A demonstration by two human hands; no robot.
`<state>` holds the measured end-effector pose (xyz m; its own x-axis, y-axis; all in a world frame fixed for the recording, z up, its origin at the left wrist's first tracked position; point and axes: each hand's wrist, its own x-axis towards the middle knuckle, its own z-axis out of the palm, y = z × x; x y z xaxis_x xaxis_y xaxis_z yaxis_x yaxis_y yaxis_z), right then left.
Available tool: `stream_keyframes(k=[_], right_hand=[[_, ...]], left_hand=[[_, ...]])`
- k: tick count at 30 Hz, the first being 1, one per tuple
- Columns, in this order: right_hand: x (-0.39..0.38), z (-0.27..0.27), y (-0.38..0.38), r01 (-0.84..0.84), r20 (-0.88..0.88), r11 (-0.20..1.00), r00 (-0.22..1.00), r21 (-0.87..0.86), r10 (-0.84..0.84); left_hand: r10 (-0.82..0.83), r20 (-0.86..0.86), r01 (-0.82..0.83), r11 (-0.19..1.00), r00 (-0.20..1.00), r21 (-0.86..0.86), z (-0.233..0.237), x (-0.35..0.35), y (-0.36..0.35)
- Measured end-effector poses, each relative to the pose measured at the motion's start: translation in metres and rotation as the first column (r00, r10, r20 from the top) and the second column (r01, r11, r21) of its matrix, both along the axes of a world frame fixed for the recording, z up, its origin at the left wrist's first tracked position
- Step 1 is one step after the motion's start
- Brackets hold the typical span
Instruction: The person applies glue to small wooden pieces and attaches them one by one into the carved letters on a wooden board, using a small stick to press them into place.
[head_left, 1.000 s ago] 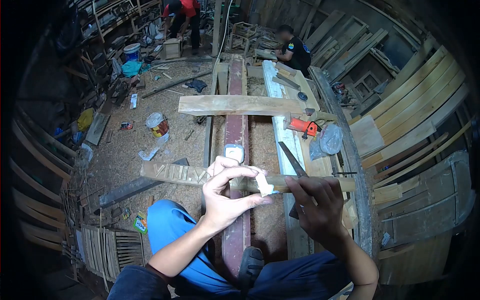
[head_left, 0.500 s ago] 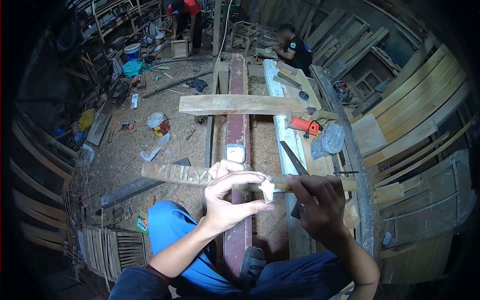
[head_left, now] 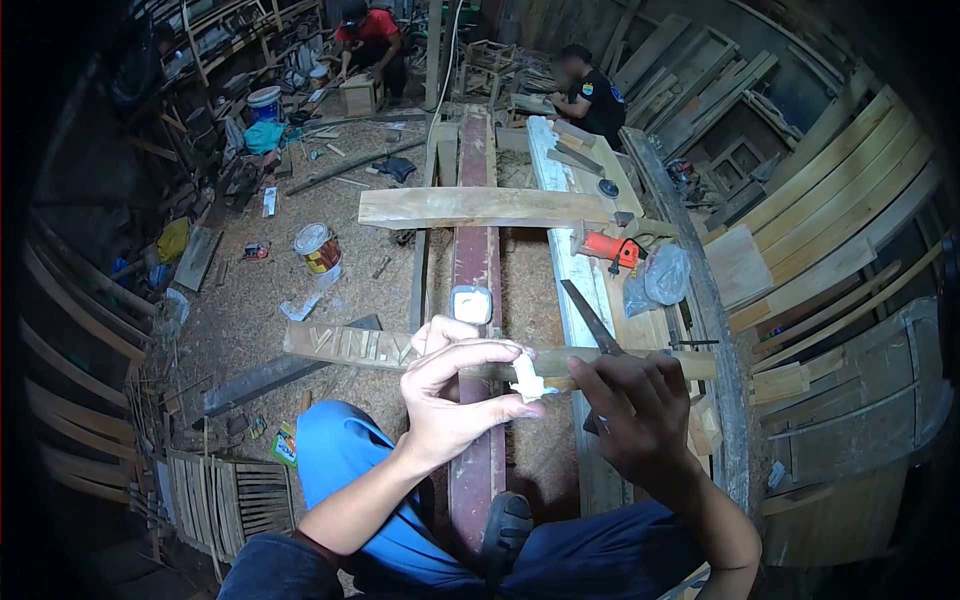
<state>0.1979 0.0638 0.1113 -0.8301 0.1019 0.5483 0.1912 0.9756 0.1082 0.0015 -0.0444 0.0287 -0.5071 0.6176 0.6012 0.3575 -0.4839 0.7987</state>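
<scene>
My left hand (head_left: pixel 450 385) is closed in a pinch, holding a small, brightly lit whitish piece (head_left: pixel 527 380) upright between thumb and fingertips. Its exact kind is washed out by glare. To the right of it, my right hand (head_left: pixel 640 405) is wrapped round a dark, narrow blade-like tool (head_left: pixel 590 315), whose tapered end points up and to the left. The index finger reaches toward the whitish piece. Below both hands lies a wooden plank (head_left: pixel 345 345) with several small wood strips on its left end. A small tub with white contents (head_left: pixel 471 306) stands just beyond my left hand.
A curved board (head_left: pixel 480 208) crosses the reddish beam (head_left: pixel 474 265) ahead. An orange power tool (head_left: pixel 608 250) and a plastic bag (head_left: pixel 665 277) sit at right. A paint bucket (head_left: pixel 317 248) stands on the littered floor. Two people (head_left: pixel 368 45) (head_left: pixel 596 100) work at the back.
The whitish piece has turned in my left fingers and shifted slightly left, away from my right hand. The person in red at the back has lowered into a crouch.
</scene>
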Motion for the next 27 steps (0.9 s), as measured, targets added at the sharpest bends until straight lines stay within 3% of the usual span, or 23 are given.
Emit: stream_keyframes(k=[4, 5, 7, 13, 17, 19, 27], right_hand=[[0.000, 0.001, -0.001, -0.010, -0.001, 1.000, 1.000, -0.010, 0.010], [0.000, 0.000, -0.001, -0.011, -0.001, 1.000, 1.000, -0.010, 0.011], [0.000, 0.000, -0.002, -0.004, 0.009, 1.000, 1.000, 0.001, 0.004], [-0.001, -0.004, 0.000, 0.004, -0.009, 1.000, 1.000, 0.006, -0.004], [0.000, -0.002, 0.001, 0.010, -0.005, 1.000, 1.000, 0.016, -0.010], [0.000, 0.000, 0.002, 0.009, 0.004, 1.000, 1.000, 0.026, -0.009], [0.000, 0.002, 0.005, 0.021, -0.019, 1.000, 1.000, 0.006, -0.020]], left_hand=[[0.022, 0.133, -0.025, 1.000, 0.991, 0.018, 0.003, 0.003, 0.000], [0.022, 0.132, -0.025, 1.000, 0.991, 0.018, 0.005, 0.002, -0.001], [0.075, -0.024, -0.075, 0.997, 0.997, -0.013, 0.008, -0.002, -0.003], [0.028, 0.105, -0.030, 0.999, 0.994, 0.019, 0.007, 0.001, -0.001], [-0.018, 0.080, 0.016, 1.000, 0.997, 0.020, 0.006, -0.002, -0.003], [-0.146, 0.050, 0.140, 0.983, 0.988, 0.115, 0.001, -0.005, 0.000], [-0.126, 0.030, 0.123, 0.988, 0.992, 0.097, -0.005, -0.010, -0.003]])
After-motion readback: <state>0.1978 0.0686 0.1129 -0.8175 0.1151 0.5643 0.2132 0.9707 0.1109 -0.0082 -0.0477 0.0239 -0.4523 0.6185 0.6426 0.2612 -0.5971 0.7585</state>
